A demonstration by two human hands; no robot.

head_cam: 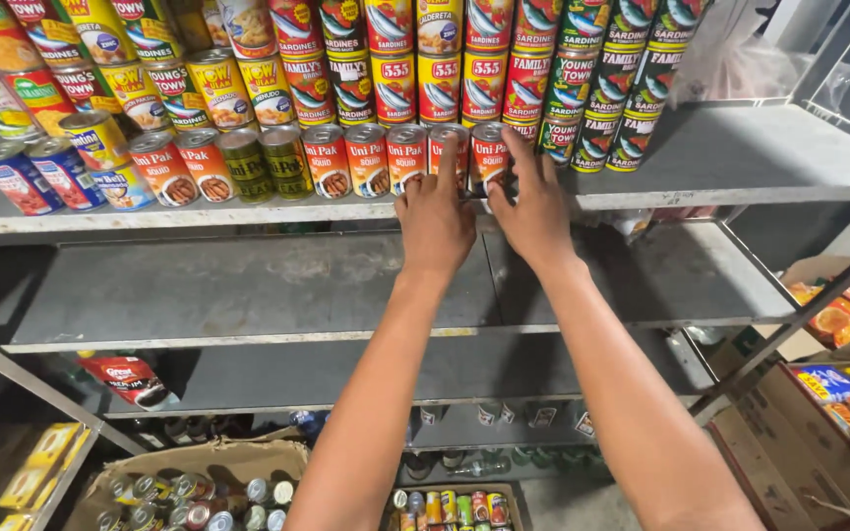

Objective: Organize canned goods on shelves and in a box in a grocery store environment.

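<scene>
Nearest are the two bare forearms, rising from below toward the top shelf [759, 162], a grey metal board that serves as my landmark here; under that shelf, low by the floor, a cardboard box of small cans [199, 487] sits open, and to the right of it cartons of bright snack packets [843, 379]; two lower shelves lie between, almost bare, save a red pouch [130, 379] on the lowest one. Up at the front edge of the top shelf, the left hand [433, 218] lies with its fingers spread and forefinger stretched up against a red squid can [450, 149]; the right hand [535, 202] is splayed just beside it, fingertips on the neighbouring red can [489, 155]; neither hand is closed round anything, both only press or touch. These two cans end a front row of red tins; I'd judge them stiff, fairly heavy for their size, smooth and a bit slippery on the label, best gripped round the body. Behind the row, deeper on the top shelf, stacked sardine tins [464, 69] stand in tall columns. The room looks like a dim storeroom.
</scene>
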